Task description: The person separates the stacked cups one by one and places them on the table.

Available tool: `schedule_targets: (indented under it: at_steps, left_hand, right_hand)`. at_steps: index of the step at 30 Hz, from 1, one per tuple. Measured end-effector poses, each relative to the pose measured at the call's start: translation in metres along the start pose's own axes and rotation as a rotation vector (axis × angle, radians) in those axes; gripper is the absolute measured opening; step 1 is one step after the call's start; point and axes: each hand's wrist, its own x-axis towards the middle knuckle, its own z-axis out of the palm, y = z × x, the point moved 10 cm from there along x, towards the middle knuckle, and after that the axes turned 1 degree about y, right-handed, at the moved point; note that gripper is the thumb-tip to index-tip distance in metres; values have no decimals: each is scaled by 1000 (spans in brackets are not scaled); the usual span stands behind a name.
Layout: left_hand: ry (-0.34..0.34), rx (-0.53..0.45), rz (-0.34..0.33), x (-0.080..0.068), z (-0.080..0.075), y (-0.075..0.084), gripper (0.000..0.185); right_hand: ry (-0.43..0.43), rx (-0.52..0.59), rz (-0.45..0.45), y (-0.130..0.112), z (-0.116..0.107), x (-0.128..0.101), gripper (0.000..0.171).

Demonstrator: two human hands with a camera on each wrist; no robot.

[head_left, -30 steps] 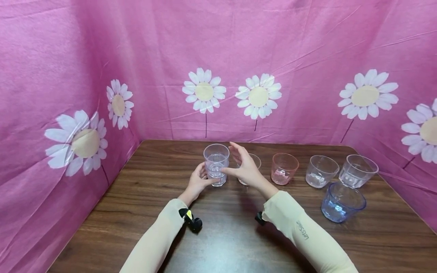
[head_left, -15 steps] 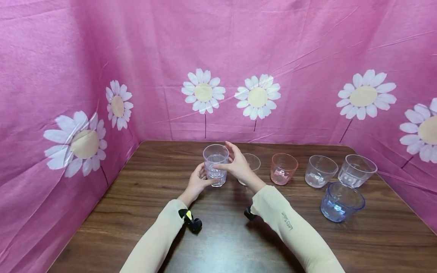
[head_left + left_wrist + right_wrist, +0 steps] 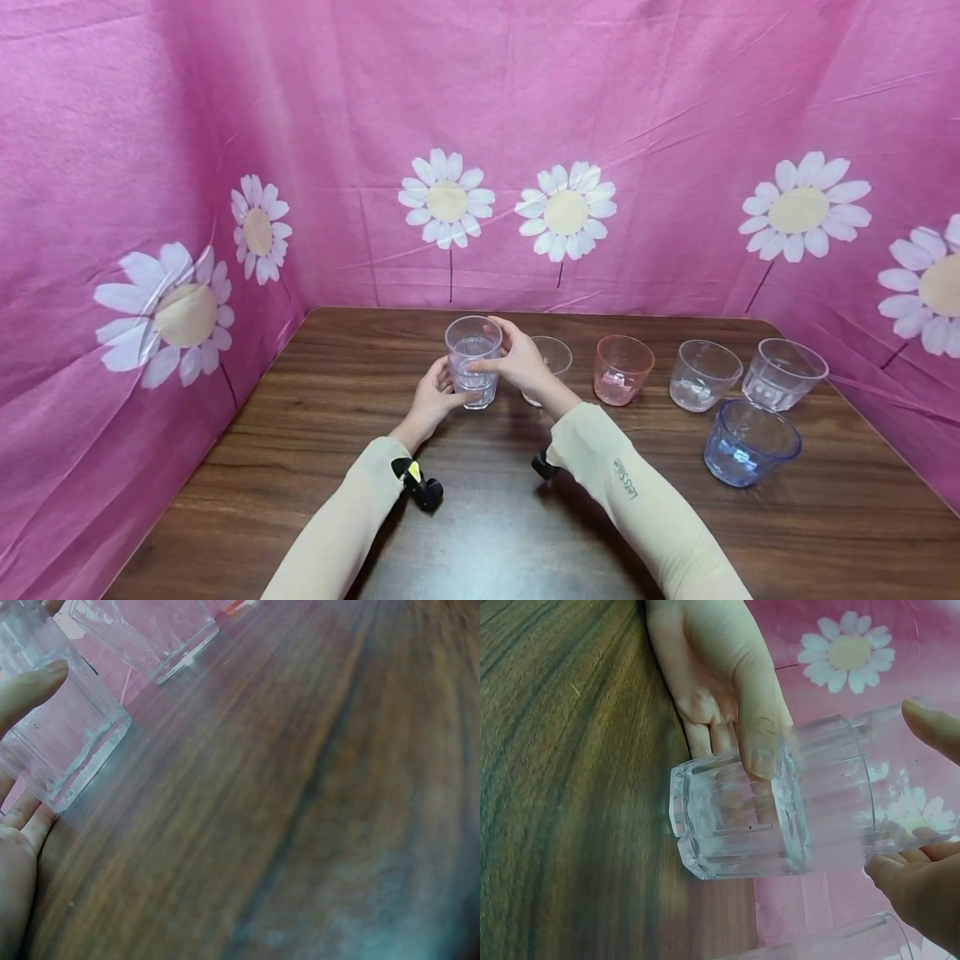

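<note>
Standing upright near the back-left of the wooden surface (image 3: 315, 433), a stack of two nested clear tumblers (image 3: 472, 360) is gripped by both hands. The lower tumbler is held by the left hand (image 3: 433, 400) from the near-left side, thumb laid across its wall and fingers wrapped behind, as seen in the right wrist view. The upper tumbler's rim area is pinched by the right hand (image 3: 517, 362), fingers on the far side and thumb on the near side. The base is seen resting on the surface in the left wrist view.

Just right of the stack, partly hidden behind the right hand, a small clear cup (image 3: 551, 360) is seen. Further right, in a row: a pink cup (image 3: 622, 371), a clear cup (image 3: 703, 377), another clear cup (image 3: 783, 375). A blue cup (image 3: 750, 443) is set nearer the front, right side. A pink daisy-print cloth (image 3: 525, 150) is hung behind and to both sides.
</note>
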Motion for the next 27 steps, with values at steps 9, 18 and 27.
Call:
schedule_targets:
  at_steps: [9, 18, 27]
  left_hand:
    - [-5, -9, 0, 0, 0, -1, 71]
    - [-4, -12, -5, -2, 1, -1, 72]
    - [0, -1, 5, 1, 0, -1, 73]
  right_hand:
    - [24, -58, -10, -1, -3, 1, 92]
    - [64, -33, -12, -1, -9, 0, 88]
    - [83, -14, -70, -18, -16, 1, 86]
